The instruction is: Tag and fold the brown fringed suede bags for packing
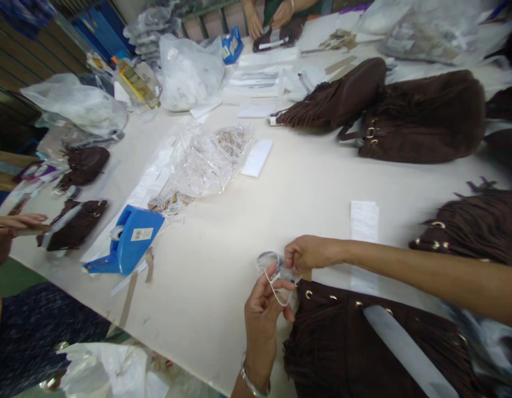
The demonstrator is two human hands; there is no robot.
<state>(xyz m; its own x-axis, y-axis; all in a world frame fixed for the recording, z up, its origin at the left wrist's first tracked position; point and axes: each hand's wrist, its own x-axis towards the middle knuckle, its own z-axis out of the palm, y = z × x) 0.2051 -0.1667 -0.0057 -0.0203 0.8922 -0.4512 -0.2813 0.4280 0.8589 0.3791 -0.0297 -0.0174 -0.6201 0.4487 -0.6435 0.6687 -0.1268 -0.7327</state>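
String (275,294) across left fingers (262,283), brown bag (334,337) partly outside view

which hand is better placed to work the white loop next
Left, probably: the left hand has the white loop at its fingers, while the right hand is curled by the clear plastic. Whether the right also grips the loop is unclear.
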